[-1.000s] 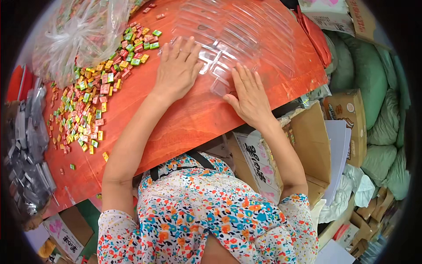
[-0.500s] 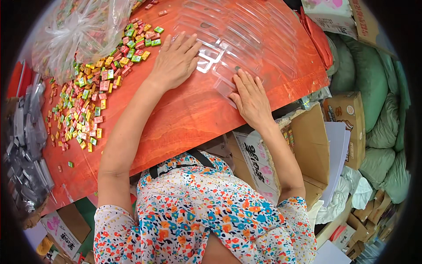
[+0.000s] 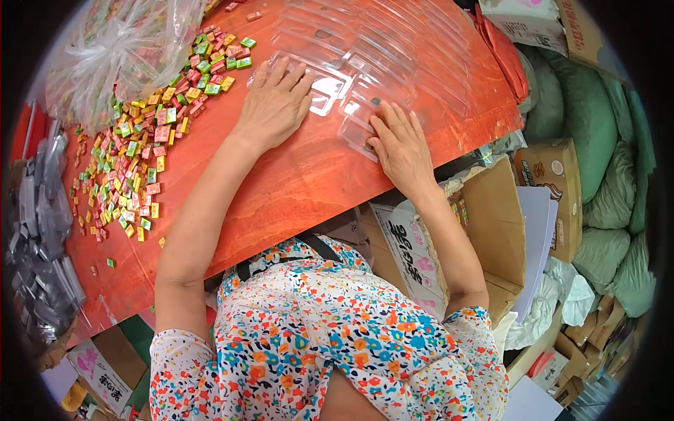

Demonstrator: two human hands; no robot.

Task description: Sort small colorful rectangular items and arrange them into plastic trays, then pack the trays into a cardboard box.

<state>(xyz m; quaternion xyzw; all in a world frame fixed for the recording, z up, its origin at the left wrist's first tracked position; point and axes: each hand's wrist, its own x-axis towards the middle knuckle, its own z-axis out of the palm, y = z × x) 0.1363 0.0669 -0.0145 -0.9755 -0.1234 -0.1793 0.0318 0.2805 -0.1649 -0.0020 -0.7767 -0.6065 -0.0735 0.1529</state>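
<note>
Rows of clear plastic trays (image 3: 393,49) lie overlapping on the red table (image 3: 295,189). My left hand (image 3: 276,105) rests palm down with fingers stretched out, its fingertips at the left end of the nearest row. At that row's right end is my right hand (image 3: 401,149), fingers extended and slightly bent, touching the edge of a tray. Neither hand grips anything that I can see. To the left of my left hand spreads a heap of small wrapped pieces (image 3: 133,165) in red, yellow and green, like little candy packs.
A tied clear plastic bag (image 3: 116,56) sits at the far left beside the heap. Grey plastic strips (image 3: 45,224) are piled at the left edge. An open cardboard box (image 3: 491,224) stands below the table's right edge, near green sacks (image 3: 572,119) and a brown carton (image 3: 551,189).
Both hands stay over the nearest row of trays. My right hand's fingers have bent a little and shifted slightly nearer to me. The whole view has shifted slightly.
</note>
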